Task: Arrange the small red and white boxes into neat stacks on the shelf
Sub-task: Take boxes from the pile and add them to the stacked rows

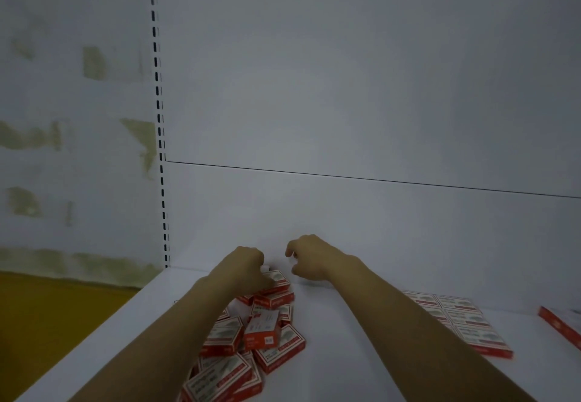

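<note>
A loose heap of several small red and white boxes [251, 342] lies on the white shelf [361, 354], left of centre. My left hand [248, 268] reaches to the far end of the heap and grips one box [276, 280] at the back. My right hand [309, 257] hovers just right of it, above the bare shelf, with fingers curled and nothing in them. To the right, several boxes [462, 323] lie flat in tidy rows, partly hidden by my right forearm.
The white back panel [361, 118] rises right behind my hands. A slotted upright [160, 137] marks the shelf's left end, beyond which lie a patchy wall and a yellow floor [47, 323]. Another red box [562, 326] sits at the far right edge.
</note>
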